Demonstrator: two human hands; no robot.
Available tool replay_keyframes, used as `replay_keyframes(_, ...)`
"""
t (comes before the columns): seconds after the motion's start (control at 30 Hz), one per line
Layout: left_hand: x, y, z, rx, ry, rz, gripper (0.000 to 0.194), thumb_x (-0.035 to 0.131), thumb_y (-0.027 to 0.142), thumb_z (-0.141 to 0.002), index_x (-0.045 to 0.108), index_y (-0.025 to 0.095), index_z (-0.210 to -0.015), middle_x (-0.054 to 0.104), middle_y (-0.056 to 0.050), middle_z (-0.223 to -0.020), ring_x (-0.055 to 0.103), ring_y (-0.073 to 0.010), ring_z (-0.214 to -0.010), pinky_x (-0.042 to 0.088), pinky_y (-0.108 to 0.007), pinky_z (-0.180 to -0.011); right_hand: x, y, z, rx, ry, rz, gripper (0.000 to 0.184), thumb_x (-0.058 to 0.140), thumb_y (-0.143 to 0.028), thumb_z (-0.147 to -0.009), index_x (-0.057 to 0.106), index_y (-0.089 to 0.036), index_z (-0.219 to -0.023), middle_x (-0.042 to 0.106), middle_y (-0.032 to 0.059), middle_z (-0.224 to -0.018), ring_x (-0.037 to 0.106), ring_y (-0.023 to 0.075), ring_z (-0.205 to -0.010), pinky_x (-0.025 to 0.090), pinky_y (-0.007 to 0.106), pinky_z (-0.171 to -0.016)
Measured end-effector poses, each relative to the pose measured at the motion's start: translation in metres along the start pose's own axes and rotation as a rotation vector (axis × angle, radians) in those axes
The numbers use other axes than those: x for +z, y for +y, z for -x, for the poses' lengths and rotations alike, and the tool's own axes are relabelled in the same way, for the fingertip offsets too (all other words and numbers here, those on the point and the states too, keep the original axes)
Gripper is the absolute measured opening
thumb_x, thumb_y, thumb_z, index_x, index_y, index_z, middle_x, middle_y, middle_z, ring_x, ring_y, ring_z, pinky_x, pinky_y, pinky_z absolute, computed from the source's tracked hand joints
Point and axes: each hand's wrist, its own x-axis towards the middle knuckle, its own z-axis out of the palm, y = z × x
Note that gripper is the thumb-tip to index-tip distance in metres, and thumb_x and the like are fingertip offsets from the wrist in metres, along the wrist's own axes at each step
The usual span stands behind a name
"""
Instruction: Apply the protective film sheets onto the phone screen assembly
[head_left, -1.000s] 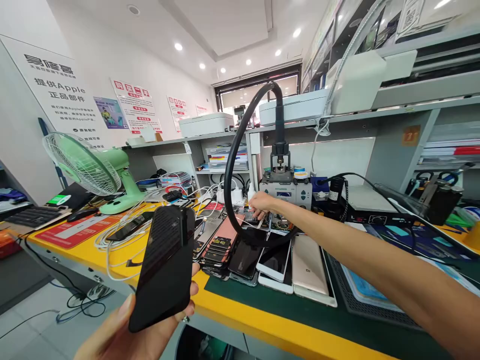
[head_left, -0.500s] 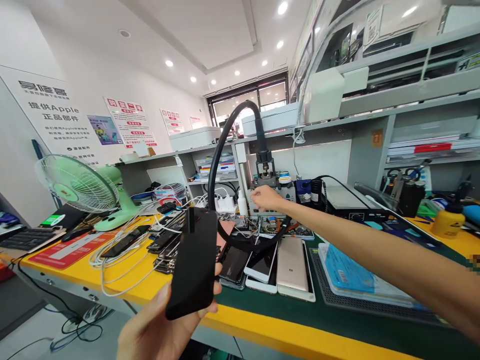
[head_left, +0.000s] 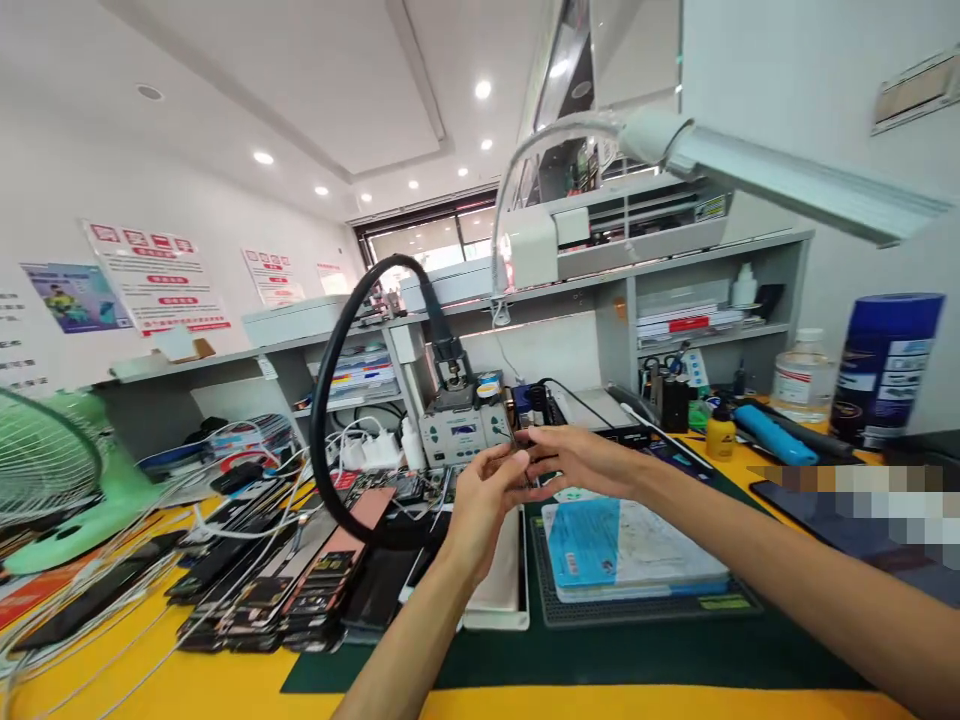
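Counter (head_left: 240, 680) in yellow spans the bottom of the frame, with a green mat (head_left: 675, 660) on it at lower centre and right. Left of centre, a black hose (head_left: 320, 420) loops beside the grey machine (head_left: 457, 450). Blue-and-white packets (head_left: 592, 545) lie right of centre, and stacked phone parts (head_left: 322, 590) at lower left.

My right hand (head_left: 592, 462) has come away from the machine to meet my left hand (head_left: 476, 505) near the frame's centre, so both now share one spot. The black phone my left hand held up no longer shows clearly; I can't tell where it is. My fingers are bent and drawn close, with a narrow dark sliver among them; I can't make out what it is or which hand grips it.
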Motion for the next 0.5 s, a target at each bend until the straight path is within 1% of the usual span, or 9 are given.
replay_keyframes(0.1, 0.027, -0.017, -0.021, 0.041, 0.000, -0.077, 0.054, 0.087, 0.029, -0.073, 0.061, 0.014, -0.118, 0.068, -0.015, -0.111, 0.069, -0.0251, -0.094, 0.060, -0.037, -0.074, -0.019, 0.006, 0.005, -0.097, 0.079, -0.025, 0.030, 0.063, -0.039, -0.100, 0.064, -0.015, -0.119, 0.068, 0.0076, -0.113, 0.069, 0.0215, -0.095, 0.059, 0.041, -0.083)
replay_keyframes(0.2, 0.043, -0.029, -0.033, 0.043, -0.026, -0.111, 0.062, 0.088, 0.030, -0.073, 0.058, 0.015, -0.124, 0.066, -0.017, -0.117, 0.069, -0.0260, -0.099, 0.060, -0.038, -0.078, -0.039, 0.011, 0.010, -0.160, 0.170, -0.020, 0.032, 0.064, -0.034, -0.100, 0.061, -0.016, -0.126, 0.067, 0.0084, -0.118, 0.069, 0.0224, -0.098, 0.060, 0.042, -0.083)
replay_keyframes(0.27, 0.047, -0.035, -0.037, 0.015, -0.072, -0.101, 0.063, 0.088, 0.030, -0.072, 0.058, 0.014, -0.125, 0.067, -0.016, -0.115, 0.069, -0.0256, -0.096, 0.060, -0.040, -0.081, -0.049, 0.012, 0.016, -0.172, 0.222, 0.012, 0.034, 0.067, -0.030, -0.098, 0.060, -0.017, -0.129, 0.068, 0.0083, -0.118, 0.069, 0.0223, -0.098, 0.060, 0.040, -0.082)
replay_keyframes(0.33, 0.048, -0.040, -0.038, -0.026, -0.126, -0.066, 0.061, 0.087, 0.027, -0.074, 0.057, 0.015, -0.126, 0.067, -0.015, -0.117, 0.070, -0.0255, -0.098, 0.059, -0.041, -0.084, -0.054, 0.012, 0.022, -0.162, 0.257, 0.057, 0.037, 0.072, -0.029, -0.094, 0.062, -0.016, -0.128, 0.070, 0.0081, -0.115, 0.070, 0.0218, -0.096, 0.061, 0.037, -0.078)
replay_keyframes(0.43, 0.046, -0.043, -0.036, -0.112, -0.182, 0.001, 0.063, 0.085, 0.022, -0.076, 0.055, 0.017, -0.131, 0.067, -0.014, -0.121, 0.071, -0.0274, -0.101, 0.058, -0.043, -0.087, -0.053, 0.009, 0.028, -0.129, 0.292, 0.111, 0.045, 0.081, -0.035, -0.085, 0.067, -0.017, -0.124, 0.072, 0.0091, -0.114, 0.070, 0.0228, -0.097, 0.060, 0.031, -0.073)
replay_keyframes(0.5, 0.043, -0.043, -0.035, -0.169, -0.205, 0.060, 0.064, 0.082, 0.018, -0.078, 0.052, 0.020, -0.135, 0.067, -0.012, -0.124, 0.070, -0.0277, -0.104, 0.056, -0.046, -0.092, -0.049, 0.008, 0.031, -0.097, 0.309, 0.146, 0.051, 0.084, -0.038, -0.081, 0.069, -0.018, -0.125, 0.071, 0.0106, -0.116, 0.071, 0.0241, -0.096, 0.061, 0.030, -0.070)
